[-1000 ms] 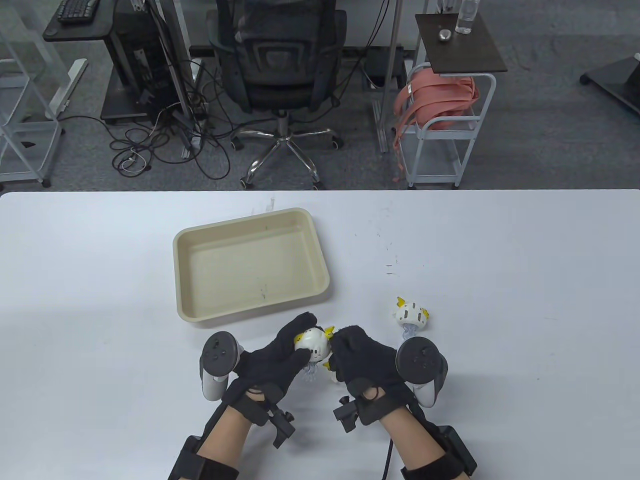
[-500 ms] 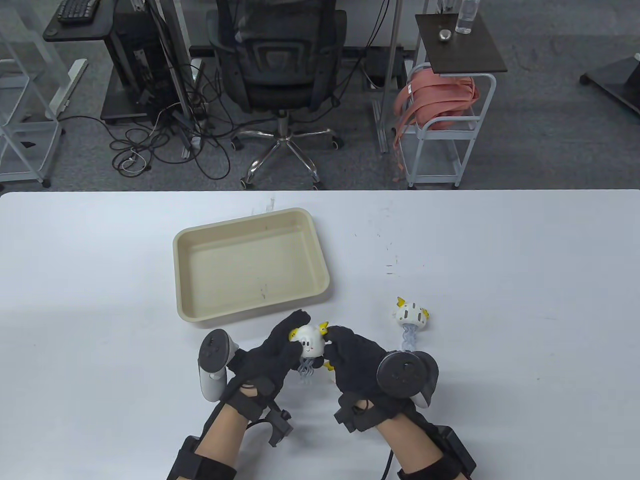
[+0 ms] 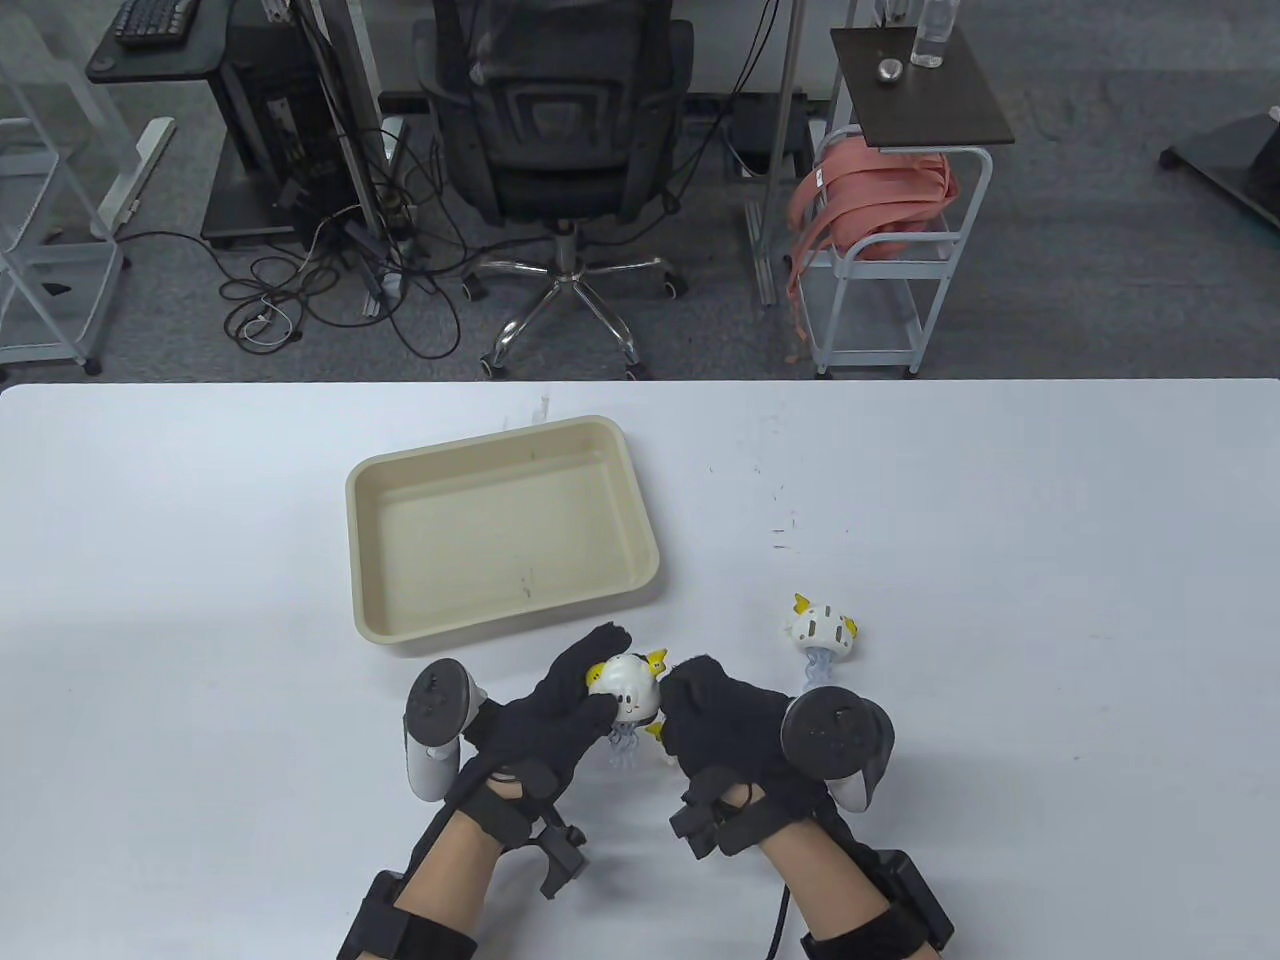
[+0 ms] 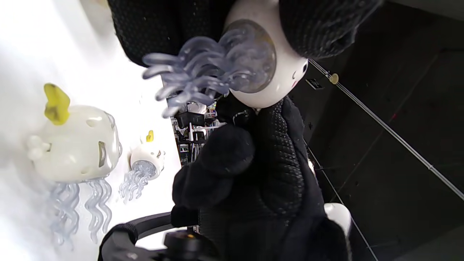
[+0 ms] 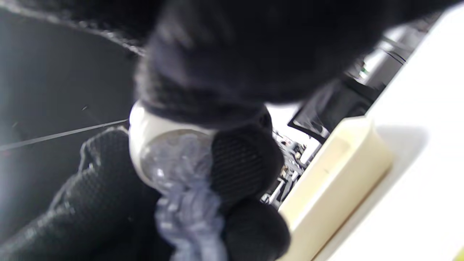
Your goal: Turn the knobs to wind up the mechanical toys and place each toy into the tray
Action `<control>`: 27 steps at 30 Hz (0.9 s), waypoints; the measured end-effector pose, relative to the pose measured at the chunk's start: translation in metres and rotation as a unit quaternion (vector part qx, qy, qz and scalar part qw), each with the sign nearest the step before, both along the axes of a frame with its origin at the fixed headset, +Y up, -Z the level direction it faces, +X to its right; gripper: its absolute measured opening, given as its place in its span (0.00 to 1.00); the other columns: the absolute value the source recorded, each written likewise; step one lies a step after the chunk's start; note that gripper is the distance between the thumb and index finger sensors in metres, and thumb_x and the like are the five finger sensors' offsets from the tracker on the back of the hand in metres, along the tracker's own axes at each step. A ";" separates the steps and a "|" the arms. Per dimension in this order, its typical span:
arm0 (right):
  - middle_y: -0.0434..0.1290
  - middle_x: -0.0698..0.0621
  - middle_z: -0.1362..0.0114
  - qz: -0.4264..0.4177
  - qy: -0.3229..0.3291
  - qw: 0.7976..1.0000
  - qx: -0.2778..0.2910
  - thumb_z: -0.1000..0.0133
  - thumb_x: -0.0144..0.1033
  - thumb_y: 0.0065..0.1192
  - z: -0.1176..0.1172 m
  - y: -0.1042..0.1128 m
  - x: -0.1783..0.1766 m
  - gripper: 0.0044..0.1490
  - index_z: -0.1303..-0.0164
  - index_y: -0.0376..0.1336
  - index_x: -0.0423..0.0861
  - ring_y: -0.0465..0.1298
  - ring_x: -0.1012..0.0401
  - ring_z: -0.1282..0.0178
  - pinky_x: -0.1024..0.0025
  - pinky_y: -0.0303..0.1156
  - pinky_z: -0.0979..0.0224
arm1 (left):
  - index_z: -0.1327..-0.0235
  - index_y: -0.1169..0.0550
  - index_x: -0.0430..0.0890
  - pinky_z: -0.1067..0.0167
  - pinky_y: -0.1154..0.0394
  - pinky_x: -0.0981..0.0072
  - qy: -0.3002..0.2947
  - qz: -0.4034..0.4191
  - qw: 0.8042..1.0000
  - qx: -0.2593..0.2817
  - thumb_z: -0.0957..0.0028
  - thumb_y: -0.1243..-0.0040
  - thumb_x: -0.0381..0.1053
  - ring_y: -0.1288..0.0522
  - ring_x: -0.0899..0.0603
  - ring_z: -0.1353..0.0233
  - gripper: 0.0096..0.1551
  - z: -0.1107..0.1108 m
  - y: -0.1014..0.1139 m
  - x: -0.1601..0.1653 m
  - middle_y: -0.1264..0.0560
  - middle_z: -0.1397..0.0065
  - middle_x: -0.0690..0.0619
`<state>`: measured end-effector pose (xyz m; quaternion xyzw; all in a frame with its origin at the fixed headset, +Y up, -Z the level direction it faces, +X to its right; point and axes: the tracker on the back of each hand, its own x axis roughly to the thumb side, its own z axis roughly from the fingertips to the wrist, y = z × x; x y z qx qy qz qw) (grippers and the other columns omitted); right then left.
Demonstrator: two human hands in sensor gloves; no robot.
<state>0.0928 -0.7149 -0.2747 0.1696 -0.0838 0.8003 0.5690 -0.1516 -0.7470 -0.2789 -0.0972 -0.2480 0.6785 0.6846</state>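
Note:
A white jellyfish toy [image 3: 626, 686] with yellow fins and clear tentacles is held above the table between both hands. My left hand [image 3: 570, 700] grips its body, thumb and fingers curled round it [image 4: 261, 58]. My right hand [image 3: 700, 705] pinches the toy's right side, where the knob is hidden by its fingers [image 5: 239, 163]. A second jellyfish toy [image 3: 655, 735] lies on the table under the hands, clearer in the left wrist view [image 4: 76, 145]. A third jellyfish toy [image 3: 822, 632] lies to the right [image 4: 146, 159]. The beige tray [image 3: 400, 620] stands just beyond, with nothing in it.
The white table [image 3: 1000, 550] stretches wide on both sides. Beyond its far edge stand an office chair [image 3: 560, 140], a white cart with pink straps [image 3: 880, 220] and cables on the floor.
The right hand has twisted back clockwise at the toy, its tracker swinging right. The held toy has rolled, its face turning away from straight up. The left hand stays put.

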 end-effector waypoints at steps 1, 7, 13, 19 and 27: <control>0.85 0.54 0.79 -0.016 0.008 1.000 -0.021 0.47 0.41 0.63 -0.002 -0.003 0.001 0.27 0.70 0.74 0.27 0.81 0.66 0.88 0.67 0.79 0.80 | 0.19 0.41 0.51 0.32 0.25 0.48 -0.002 0.000 1.000 0.002 0.47 0.40 0.54 0.18 0.42 0.31 0.42 0.000 0.000 0.000 0.30 0.20 0.45; 0.84 0.57 0.84 -0.090 0.022 0.988 -0.125 0.46 0.42 0.65 -0.008 -0.014 0.005 0.27 0.76 0.76 0.28 0.80 0.69 0.93 0.70 0.78 0.85 | 0.19 0.38 0.55 0.30 0.26 0.46 -0.007 -0.029 0.999 0.033 0.49 0.38 0.52 0.19 0.41 0.28 0.42 -0.001 0.003 -0.001 0.31 0.18 0.49; 0.84 0.58 0.85 -0.122 0.032 0.978 -0.168 0.46 0.42 0.65 -0.008 -0.020 0.005 0.27 0.78 0.76 0.28 0.80 0.69 0.94 0.70 0.78 0.85 | 0.20 0.37 0.59 0.28 0.28 0.46 -0.017 -0.039 0.998 0.048 0.49 0.37 0.51 0.21 0.41 0.26 0.41 -0.002 0.004 -0.003 0.32 0.17 0.51; 0.86 0.55 0.82 -0.092 0.020 0.986 -0.136 0.45 0.42 0.66 -0.007 -0.014 0.006 0.27 0.75 0.76 0.27 0.81 0.67 0.91 0.68 0.79 0.83 | 0.20 0.37 0.60 0.29 0.27 0.46 -0.015 -0.036 0.998 0.044 0.49 0.37 0.51 0.20 0.40 0.28 0.41 -0.002 0.003 -0.003 0.32 0.17 0.51; 0.89 0.42 0.63 -0.053 -0.034 0.997 -0.050 0.45 0.45 0.67 -0.001 0.000 0.011 0.33 0.55 0.75 0.26 0.87 0.56 0.74 0.58 0.82 0.68 | 0.21 0.35 0.63 0.28 0.28 0.45 0.036 -0.084 0.993 0.078 0.49 0.35 0.50 0.21 0.39 0.26 0.40 -0.009 0.026 -0.019 0.32 0.17 0.51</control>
